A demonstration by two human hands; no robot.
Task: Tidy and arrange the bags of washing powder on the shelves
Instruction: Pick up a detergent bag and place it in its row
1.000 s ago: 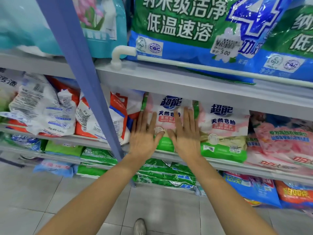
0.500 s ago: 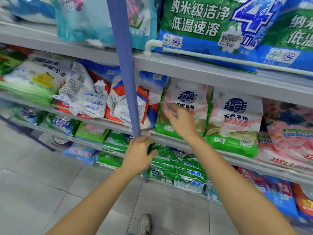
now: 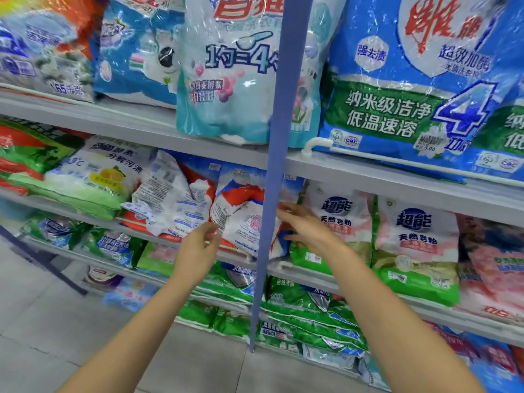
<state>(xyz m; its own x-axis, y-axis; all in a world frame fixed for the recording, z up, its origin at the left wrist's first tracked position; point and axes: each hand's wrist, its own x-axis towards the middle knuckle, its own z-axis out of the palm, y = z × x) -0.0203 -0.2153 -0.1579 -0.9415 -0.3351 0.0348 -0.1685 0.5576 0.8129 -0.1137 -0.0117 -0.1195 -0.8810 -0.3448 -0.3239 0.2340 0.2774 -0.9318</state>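
Slumping at frame centre, a crumpled white, red and blue bag (image 3: 241, 222) sits on the middle shelf (image 3: 425, 310) behind the blue post (image 3: 283, 137). The left hand (image 3: 198, 248) hovers just beside its left edge, fingers loosely curled, gripping nothing. The right hand (image 3: 306, 226) lays straight fingers on its right edge, beside pink-and-green bags (image 3: 343, 222).

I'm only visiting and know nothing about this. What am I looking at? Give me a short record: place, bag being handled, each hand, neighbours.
Place: shop shelves stacked with bags of washing powder, with a blue post in front
Focus: crumpled bag, white, red and blue, leaning on the middle shelf
Left hand: fingers loosely curled at that bag's left edge; grip unclear
Right hand: fingers spread, reaching its right edge beside the post
Neighbour: pink and green bag, upright to the right
Above: large blue bag
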